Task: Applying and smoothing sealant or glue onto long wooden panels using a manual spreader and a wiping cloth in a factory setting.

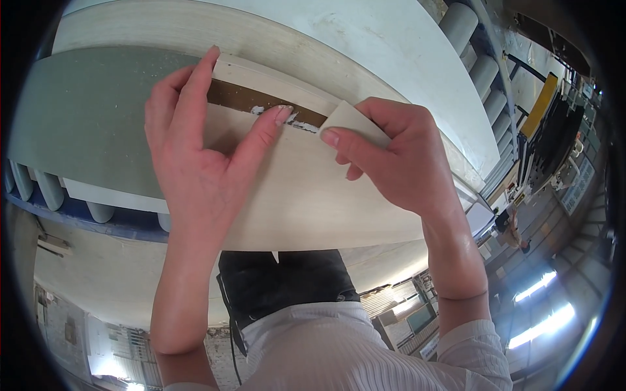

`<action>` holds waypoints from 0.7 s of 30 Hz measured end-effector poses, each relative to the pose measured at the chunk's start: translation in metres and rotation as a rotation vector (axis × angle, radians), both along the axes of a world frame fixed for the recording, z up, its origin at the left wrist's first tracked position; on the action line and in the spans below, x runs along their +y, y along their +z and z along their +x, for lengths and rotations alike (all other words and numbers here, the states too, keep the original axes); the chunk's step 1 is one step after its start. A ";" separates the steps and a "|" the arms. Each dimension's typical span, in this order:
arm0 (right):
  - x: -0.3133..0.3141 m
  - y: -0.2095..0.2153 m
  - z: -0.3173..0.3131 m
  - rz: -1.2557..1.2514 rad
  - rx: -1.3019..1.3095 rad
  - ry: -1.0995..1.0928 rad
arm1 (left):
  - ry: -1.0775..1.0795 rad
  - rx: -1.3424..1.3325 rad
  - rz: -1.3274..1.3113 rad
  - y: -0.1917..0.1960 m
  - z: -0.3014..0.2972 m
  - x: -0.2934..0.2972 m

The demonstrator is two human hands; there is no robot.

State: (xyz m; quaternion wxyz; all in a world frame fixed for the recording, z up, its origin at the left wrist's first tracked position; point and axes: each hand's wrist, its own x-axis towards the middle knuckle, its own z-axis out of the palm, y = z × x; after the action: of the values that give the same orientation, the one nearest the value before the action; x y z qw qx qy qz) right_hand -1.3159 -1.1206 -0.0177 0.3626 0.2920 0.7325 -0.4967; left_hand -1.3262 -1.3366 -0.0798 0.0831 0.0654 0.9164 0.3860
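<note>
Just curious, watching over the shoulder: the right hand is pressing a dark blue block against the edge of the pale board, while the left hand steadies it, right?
Not quite: in the head view the block under the right hand is pale cream, not dark blue. The rest holds: it sits against the edge of the pale board, which the left hand steadies.
</note>
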 end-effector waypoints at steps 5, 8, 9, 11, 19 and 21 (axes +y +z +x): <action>0.002 0.002 -0.003 0.024 -0.054 0.025 | 0.002 0.006 -0.012 0.000 0.001 0.000; 0.001 0.006 -0.003 0.016 -0.028 0.052 | 0.000 0.013 0.009 0.000 0.001 -0.001; 0.002 0.007 -0.002 0.010 -0.007 0.087 | 0.006 0.000 0.007 0.000 0.001 0.000; 0.004 0.003 0.014 -0.039 0.077 0.041 | 0.014 -0.011 0.011 0.001 0.001 0.000; 0.021 0.007 0.025 -0.413 0.073 -0.112 | 0.015 -0.037 0.012 0.003 0.000 0.001; 0.023 0.009 0.026 -0.439 0.058 -0.127 | 0.021 -0.037 0.019 0.003 0.000 0.001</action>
State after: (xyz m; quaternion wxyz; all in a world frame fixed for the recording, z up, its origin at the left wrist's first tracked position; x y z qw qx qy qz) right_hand -1.2903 -1.0981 -0.0091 0.3642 0.2370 0.5971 -0.6742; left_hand -1.3261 -1.3354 -0.0764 0.0955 0.0494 0.9117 0.3966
